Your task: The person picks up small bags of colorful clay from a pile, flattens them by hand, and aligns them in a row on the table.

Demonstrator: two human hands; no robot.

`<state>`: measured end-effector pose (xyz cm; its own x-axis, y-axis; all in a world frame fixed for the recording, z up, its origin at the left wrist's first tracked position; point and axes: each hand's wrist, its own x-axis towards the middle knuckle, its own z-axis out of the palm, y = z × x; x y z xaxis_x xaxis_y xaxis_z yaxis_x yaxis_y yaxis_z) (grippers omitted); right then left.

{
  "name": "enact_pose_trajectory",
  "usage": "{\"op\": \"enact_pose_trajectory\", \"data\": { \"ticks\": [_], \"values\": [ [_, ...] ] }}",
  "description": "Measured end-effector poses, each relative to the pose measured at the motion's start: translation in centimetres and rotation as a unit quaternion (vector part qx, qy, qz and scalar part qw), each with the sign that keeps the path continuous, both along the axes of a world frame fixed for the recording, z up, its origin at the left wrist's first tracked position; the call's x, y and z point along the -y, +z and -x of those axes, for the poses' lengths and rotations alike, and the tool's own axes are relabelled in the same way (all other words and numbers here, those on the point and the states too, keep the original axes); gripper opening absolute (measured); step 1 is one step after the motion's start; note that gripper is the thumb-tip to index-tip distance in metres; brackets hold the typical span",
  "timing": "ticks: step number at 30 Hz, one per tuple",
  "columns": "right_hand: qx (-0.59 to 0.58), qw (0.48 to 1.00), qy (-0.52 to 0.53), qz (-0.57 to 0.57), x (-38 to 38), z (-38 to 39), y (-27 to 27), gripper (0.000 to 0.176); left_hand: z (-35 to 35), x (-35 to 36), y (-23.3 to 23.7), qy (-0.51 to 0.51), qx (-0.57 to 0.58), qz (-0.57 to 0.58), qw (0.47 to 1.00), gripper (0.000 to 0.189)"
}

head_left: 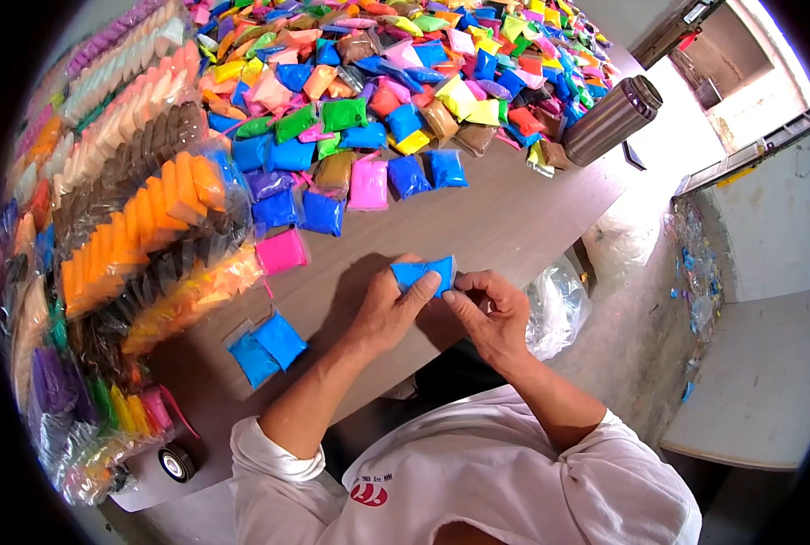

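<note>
A small blue packet (430, 272) in clear film is held above the table's front part, between both hands. My left hand (388, 307) grips it from the left, thumb across its face. At its right end my right hand (497, 316) pinches the film edge between thumb and bent fingers. Two more blue packets (279, 341) lie overlapping on the table, left of my left forearm. Farther up, a pink packet (281, 252) rests beside the stacked bags.
A large heap of mixed-colour packets (405, 73) covers the table's far side. Rows of bagged packets, including orange ones (141, 232), line the left. A metal flask (612, 120) stands at the right edge, and a tape roll (177, 462) lies front left. Clear plastic bags (557, 309) sit beyond the table.
</note>
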<state>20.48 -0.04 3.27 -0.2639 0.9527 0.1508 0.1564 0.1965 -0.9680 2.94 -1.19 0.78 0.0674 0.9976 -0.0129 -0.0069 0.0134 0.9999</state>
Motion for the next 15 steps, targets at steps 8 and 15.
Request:
{"op": "enact_pose_trajectory", "data": {
  "ticks": [8,15],
  "values": [
    [-0.147,0.973,0.010,0.175,-0.34,-0.12,-0.62,0.017,-0.10,0.09,0.09,0.017,-0.038,-0.016,0.999,0.039],
    [-0.130,0.971,0.022,0.201,-0.47,-0.59,-0.94,0.014,-0.30,0.11,0.25,0.015,-0.040,-0.030,0.999,0.035]
  ]
}}
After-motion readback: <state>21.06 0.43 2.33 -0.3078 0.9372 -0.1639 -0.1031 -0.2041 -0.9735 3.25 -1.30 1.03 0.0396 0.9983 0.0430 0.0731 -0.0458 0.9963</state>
